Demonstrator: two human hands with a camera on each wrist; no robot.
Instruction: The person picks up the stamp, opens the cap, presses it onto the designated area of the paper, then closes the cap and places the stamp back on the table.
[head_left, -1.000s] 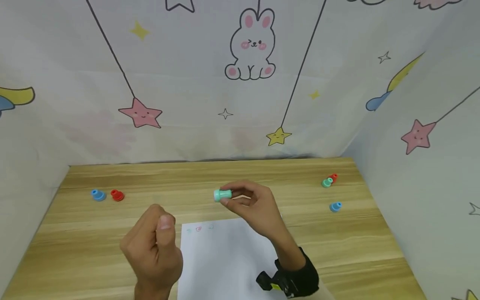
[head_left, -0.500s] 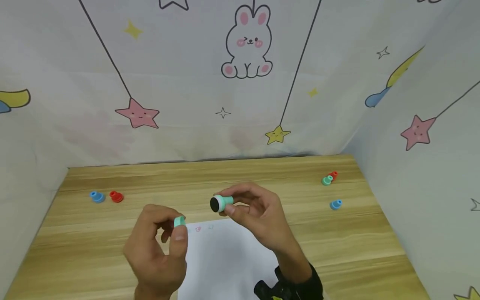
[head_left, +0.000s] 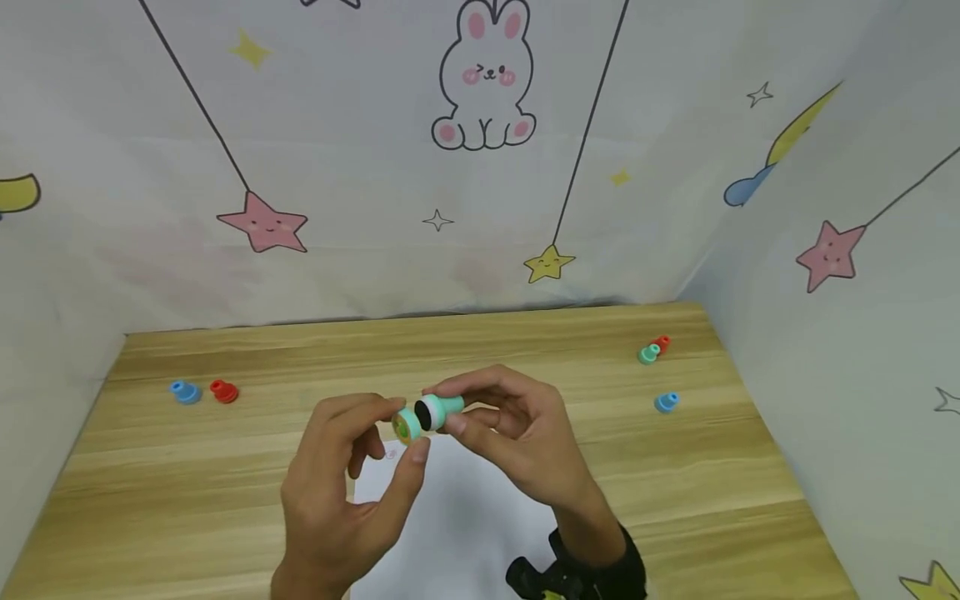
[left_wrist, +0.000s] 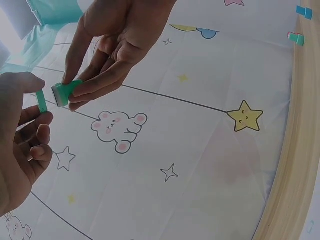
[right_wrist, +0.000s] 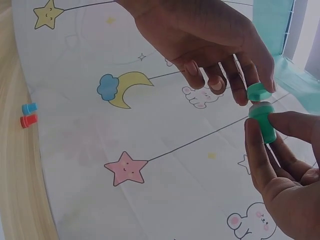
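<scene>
My right hand (head_left: 517, 437) pinches a small mint-green toy stamp (head_left: 452, 405) by its handle, its black face turned left. Between thumb and fingers, my left hand (head_left: 337, 500) holds the stamp's short green cap (head_left: 406, 425), which has a coloured picture on its end. Cap and stamp are almost in line above the paper. The left wrist view shows a narrow gap between the cap (left_wrist: 41, 101) and the stamp (left_wrist: 61, 95). Seen from the right wrist, the cap (right_wrist: 258, 92) sits just above the stamp's face, with the stamp (right_wrist: 266, 125) gripped below.
White paper (head_left: 457, 533) with small faint marks lies under the hands on the wooden table (head_left: 187, 500). A blue stamp (head_left: 185, 392) and a red stamp (head_left: 224, 391) stand at left. At right are green (head_left: 648, 354), red (head_left: 662, 342) and blue (head_left: 667, 402) ones. Printed cloth walls enclose the table.
The left hand, first closed in a fist, has opened to show the cap and moved right to the stamp. The right hand has turned the stamp's black face into view.
</scene>
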